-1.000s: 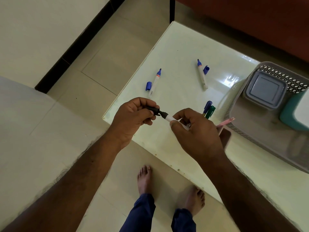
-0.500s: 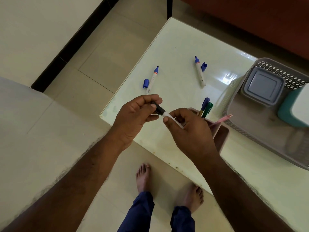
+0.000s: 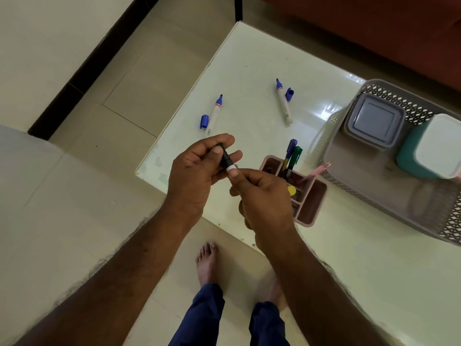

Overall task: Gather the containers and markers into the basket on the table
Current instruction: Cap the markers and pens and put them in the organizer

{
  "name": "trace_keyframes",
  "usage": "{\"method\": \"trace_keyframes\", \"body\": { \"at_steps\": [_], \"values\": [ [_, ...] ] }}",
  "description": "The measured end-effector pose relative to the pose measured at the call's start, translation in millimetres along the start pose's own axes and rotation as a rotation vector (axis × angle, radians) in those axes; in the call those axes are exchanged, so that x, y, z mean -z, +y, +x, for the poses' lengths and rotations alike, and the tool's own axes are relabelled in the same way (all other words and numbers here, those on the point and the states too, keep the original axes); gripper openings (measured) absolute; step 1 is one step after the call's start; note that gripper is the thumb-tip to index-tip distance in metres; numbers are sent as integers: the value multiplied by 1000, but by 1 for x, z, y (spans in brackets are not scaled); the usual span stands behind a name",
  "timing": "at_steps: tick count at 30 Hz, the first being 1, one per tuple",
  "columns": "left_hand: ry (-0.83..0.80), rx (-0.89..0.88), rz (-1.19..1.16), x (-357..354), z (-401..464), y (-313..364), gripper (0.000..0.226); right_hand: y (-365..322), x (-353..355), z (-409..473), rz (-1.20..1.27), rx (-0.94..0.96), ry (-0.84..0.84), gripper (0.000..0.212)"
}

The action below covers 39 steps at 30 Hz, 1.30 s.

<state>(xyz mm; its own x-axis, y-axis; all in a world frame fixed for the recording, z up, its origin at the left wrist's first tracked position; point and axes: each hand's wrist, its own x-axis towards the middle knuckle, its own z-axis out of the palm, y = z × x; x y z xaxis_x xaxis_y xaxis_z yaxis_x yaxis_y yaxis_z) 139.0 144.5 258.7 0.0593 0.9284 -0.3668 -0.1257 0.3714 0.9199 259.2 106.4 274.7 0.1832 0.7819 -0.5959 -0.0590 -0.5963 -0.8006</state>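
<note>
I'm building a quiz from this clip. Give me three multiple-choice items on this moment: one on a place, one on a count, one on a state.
1. Where is the grey lidded container?
A. inside the basket
B. on the floor
C. in the pink organiser

2. How many uncapped blue markers lie on the table?
A. one
B. two
C. four

3. What are the left hand and right hand doing?
A. resting flat
B. lifting the basket
C. holding a black-capped marker together

Answers: 1 A, it sits within the basket's walls. 2 B, each lies beside its loose cap. 3 C, both hands' fingers grip the marker.
</note>
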Motion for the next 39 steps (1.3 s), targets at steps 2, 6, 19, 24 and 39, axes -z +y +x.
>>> {"method": "trace_keyframes", "body": {
  "at_steps": [2,6,19,24,39],
  "values": [
    [-11,-9,16,-1,-1,0,28,-1,1,-3,110,-83,-26,26],
    [-77,14,76,-6,-9,1,29,9,8,-15,214,-107,-80,29],
    [-56,-67,416,-17,-12,-3,33,14,57,-26,-5,168,-40,13],
    [-376,-346,1238,-6,-15,-36,64,0,82,-17,-41,288,84,13],
    [-263,-463,1152,-21,13,-36,39,16,94,-13,-308,382,174,22]
  ]
}}
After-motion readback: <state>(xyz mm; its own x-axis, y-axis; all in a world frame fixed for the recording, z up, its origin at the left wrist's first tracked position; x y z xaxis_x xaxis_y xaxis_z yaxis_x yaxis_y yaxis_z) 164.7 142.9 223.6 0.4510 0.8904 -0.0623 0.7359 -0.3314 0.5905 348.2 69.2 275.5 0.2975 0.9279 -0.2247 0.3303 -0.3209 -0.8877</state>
